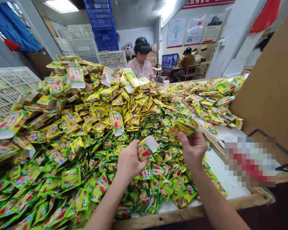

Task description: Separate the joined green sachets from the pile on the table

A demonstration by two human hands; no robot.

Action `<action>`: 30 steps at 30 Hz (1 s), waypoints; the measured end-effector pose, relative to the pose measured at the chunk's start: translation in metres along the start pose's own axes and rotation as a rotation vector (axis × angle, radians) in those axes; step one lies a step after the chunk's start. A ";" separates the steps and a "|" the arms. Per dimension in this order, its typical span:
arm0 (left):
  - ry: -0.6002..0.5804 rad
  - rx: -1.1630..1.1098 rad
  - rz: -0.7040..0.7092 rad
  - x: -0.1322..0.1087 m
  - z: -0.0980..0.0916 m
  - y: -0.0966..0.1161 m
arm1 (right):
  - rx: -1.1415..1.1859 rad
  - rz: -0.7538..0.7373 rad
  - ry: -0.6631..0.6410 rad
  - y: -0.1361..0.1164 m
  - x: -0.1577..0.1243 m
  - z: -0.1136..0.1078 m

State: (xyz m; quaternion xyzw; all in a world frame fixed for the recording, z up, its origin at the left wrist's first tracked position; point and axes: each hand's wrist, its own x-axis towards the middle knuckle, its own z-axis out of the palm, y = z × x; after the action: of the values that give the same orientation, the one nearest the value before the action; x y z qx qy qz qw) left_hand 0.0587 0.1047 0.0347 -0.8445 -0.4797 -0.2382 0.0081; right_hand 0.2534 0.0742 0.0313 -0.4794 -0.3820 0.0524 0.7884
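Carton (144, 152), small and brightly printed, is sitting in the left hand (129, 161) in the head view, above a heap of green sachets (70, 177) that is covering much of the worktop (219, 172). Thumb and fingers are closing around its lower body, and a white flap is sticking out beyond the grip, facing up and to the right. Judging by its thin board, it is probably weighing little and is likely behaving stiffly along the folds while giving way on the broad faces; a light hold on the narrow sides, clear of the flap, is seeming safest.

Just to the right, the right hand (194, 148) is pinching a yellow packet (177, 129) between thumb and fingers, apart from the carton. Whether it is gripping one layer or several, I cannot tell. Its glossy wrapping is suggesting something light, pliable and rather slippery, so a flat pinch near the edge is appearing better than a hard squeeze. Farther back, more yellow cartons (76, 76) are lying piled up.
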 end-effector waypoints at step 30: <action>0.342 0.027 0.151 -0.029 0.029 -0.009 | -0.251 -0.139 -0.706 -0.012 -0.037 0.009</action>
State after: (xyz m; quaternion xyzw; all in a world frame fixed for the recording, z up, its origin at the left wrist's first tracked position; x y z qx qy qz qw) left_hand 0.0504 0.0938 -0.0047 -0.8250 -0.4099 -0.3705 0.1185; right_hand 0.2178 0.0578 0.0222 -0.4976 -0.6653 0.1136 0.5449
